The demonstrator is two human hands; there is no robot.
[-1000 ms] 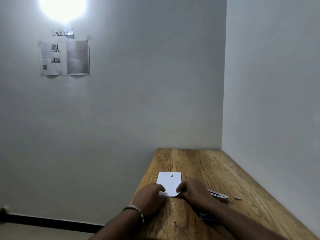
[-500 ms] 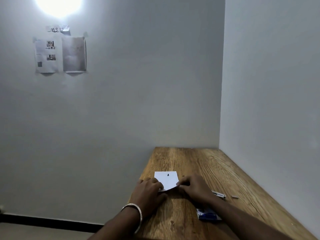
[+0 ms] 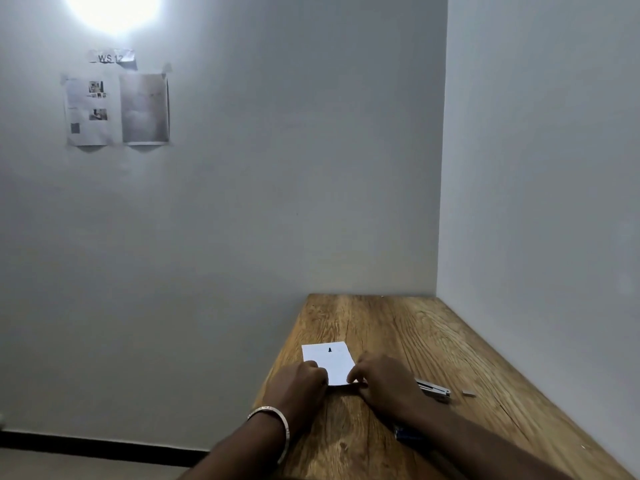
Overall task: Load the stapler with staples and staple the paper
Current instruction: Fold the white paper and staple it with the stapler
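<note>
Both hands (image 3: 299,382) (image 3: 382,381) pinching paper (image 3: 329,362) on table (image 3: 433,341).

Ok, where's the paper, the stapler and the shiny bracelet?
paper (image 3: 329,360), head view, on its bare white middle.
stapler (image 3: 437,389), head view, on its metal body.
bracelet (image 3: 277,418), head view, on the band at the wrist.

Two hands are in view, the left hand (image 3: 300,384) and the right hand (image 3: 382,382), both at the near edge of one white sheet of paper (image 3: 328,362). One bracelet (image 3: 273,424) circles the left wrist. There is one wooden worktop (image 3: 398,334). On it lie one metal stapler (image 3: 434,389), one small strip of staples (image 3: 469,393) and one blue item (image 3: 407,435), partly hidden under the right forearm. On the wall hang two printed sheets (image 3: 90,110) (image 3: 144,108) and one label (image 3: 110,58). One lamp (image 3: 112,8) glows above.
</note>
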